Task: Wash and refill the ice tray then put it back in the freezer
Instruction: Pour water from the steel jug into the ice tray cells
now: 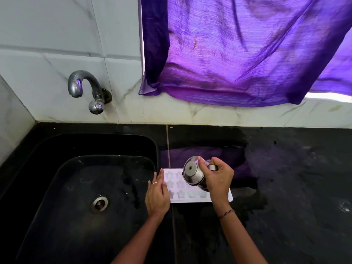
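A white ice tray (180, 195) with star-shaped moulds lies flat on the black counter, just right of the sink. My left hand (157, 195) rests with straight fingers on the tray's left end. My right hand (219, 180) grips a small steel cup (193, 173) by its handle, tipped steeply with its base turned toward me, over the tray's middle and right moulds. The hand and cup hide part of the tray.
A black sink (57, 168) with a steel drain (100, 203) fills the left. A steel tap (85, 88) juts from the white tiled wall above it. A purple curtain (238, 50) hangs at the back right. The black counter (295, 178) looks wet.
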`<action>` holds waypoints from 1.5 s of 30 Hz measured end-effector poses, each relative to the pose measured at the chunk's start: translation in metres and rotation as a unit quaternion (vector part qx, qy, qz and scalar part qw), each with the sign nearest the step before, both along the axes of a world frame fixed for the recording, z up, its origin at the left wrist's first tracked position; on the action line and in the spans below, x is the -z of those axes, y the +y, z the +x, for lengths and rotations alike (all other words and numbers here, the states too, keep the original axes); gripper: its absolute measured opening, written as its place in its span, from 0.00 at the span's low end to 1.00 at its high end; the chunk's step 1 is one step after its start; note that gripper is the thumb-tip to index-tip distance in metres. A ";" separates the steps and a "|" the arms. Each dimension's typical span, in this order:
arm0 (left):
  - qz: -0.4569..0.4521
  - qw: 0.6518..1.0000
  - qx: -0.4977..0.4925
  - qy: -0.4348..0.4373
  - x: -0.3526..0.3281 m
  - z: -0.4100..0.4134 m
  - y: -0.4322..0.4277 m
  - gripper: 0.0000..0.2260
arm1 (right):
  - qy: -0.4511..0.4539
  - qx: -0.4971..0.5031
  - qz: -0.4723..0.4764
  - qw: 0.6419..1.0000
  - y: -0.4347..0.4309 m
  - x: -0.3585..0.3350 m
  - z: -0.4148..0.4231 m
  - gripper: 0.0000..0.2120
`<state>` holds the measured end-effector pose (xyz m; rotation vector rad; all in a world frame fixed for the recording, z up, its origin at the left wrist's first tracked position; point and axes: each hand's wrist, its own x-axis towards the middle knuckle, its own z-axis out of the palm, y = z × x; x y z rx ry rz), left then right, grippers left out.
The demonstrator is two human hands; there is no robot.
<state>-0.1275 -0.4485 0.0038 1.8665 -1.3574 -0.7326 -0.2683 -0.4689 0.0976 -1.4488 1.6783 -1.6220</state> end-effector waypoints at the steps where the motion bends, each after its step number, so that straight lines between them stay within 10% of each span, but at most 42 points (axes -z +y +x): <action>1: -0.001 1.000 0.000 0.003 0.001 0.000 0.000 0.20 | 0.009 0.000 -0.002 1.000 0.000 0.000 0.001 0.24; 16: -0.019 1.000 -0.002 0.023 0.017 0.002 -0.004 0.21 | 0.062 -0.012 -0.015 0.998 -0.004 -0.004 0.007 0.22; 30: -0.033 0.999 -0.005 0.025 0.030 0.004 -0.008 0.20 | -0.112 0.014 0.016 0.993 0.008 0.003 -0.002 0.27; 45: -0.031 0.997 0.010 0.070 0.032 0.003 -0.009 0.24 | 0.001 -0.044 -0.002 0.999 0.025 0.008 0.004 0.24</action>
